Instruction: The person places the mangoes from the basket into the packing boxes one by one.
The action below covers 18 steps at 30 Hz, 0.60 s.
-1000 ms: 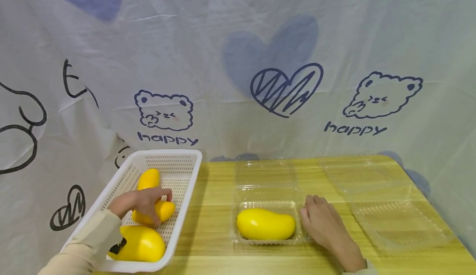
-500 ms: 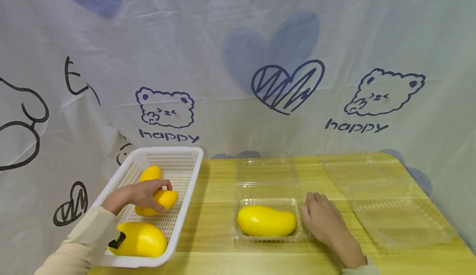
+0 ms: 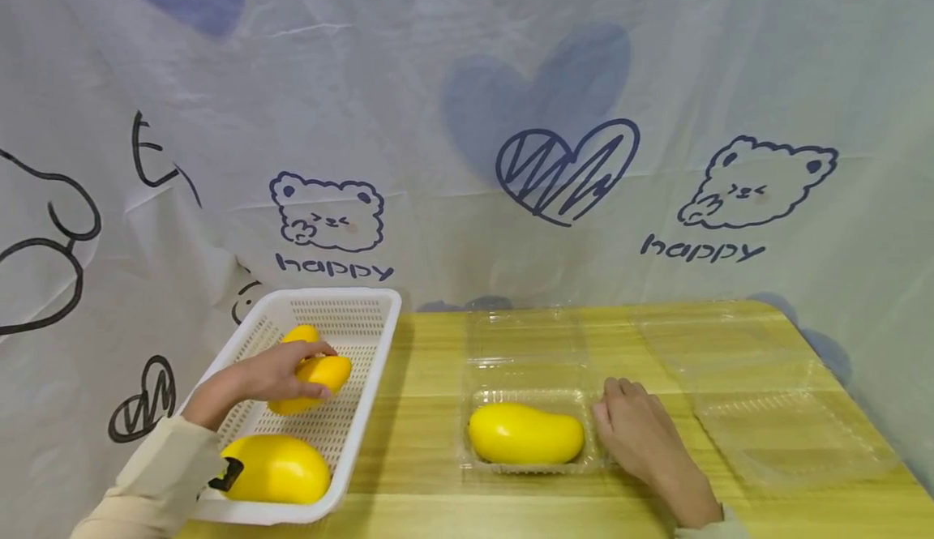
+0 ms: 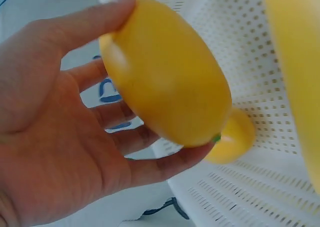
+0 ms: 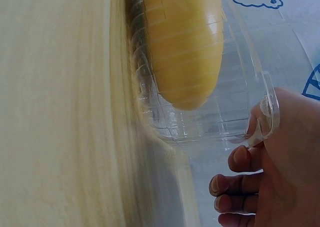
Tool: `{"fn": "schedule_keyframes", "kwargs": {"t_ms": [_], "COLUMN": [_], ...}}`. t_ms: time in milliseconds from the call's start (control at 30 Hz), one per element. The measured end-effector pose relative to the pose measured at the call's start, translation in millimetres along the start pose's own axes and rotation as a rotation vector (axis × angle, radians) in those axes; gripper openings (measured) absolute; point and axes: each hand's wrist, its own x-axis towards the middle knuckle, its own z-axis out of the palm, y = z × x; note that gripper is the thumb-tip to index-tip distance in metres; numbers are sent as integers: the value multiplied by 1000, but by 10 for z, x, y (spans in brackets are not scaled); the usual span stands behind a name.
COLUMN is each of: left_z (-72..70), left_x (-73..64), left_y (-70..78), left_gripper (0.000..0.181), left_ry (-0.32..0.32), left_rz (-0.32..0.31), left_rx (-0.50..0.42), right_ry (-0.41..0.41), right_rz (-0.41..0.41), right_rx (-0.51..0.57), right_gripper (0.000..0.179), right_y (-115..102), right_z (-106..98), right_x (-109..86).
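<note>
My left hand (image 3: 273,373) grips a yellow mango (image 3: 324,373) over the white perforated basket (image 3: 370,405). In the left wrist view, its thumb lies across one end and the fingers curve under the mango (image 4: 170,77), near a small green stem spot. Another mango (image 3: 301,334) lies behind it in the basket, partly hidden; a larger one (image 3: 284,470) lies at the near end. An open clear plastic clamshell container (image 5: 240,72) holds a mango (image 3: 525,435). My right hand (image 3: 642,434) pinches the container's rim tab (image 5: 270,104) between thumb and forefinger.
A second open clear clamshell container (image 3: 795,434) stands on the wooden table (image 3: 409,474) to the right. A white printed cloth (image 3: 438,263) hangs behind the table and along its left side.
My left hand has raised its mango, which now sits higher in the head view and tilts upward at its right end. The right hand stays at the container's edge.
</note>
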Motion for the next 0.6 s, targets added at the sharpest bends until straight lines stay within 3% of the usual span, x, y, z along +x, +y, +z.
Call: {"fn": "schedule_keyframes", "kwargs": {"t_ms": [233, 467, 600], "left_z": [-57, -83, -45], "left_x": [-79, -186, -214], "left_y": [0, 25, 53], "left_gripper": [56, 57, 57], "left_ry": [148, 303, 398], "left_rz": [74, 69, 96], "left_rx": [26, 50, 51], "right_ry": [16, 17, 12], "right_rz": [-7, -12, -8], "right_rx": [-1, 0, -1], "right_gripper": [23, 23, 23], "right_y": [-8, -17, -21], "right_z": [3, 2, 9], "right_x": [-9, 0, 3]}}
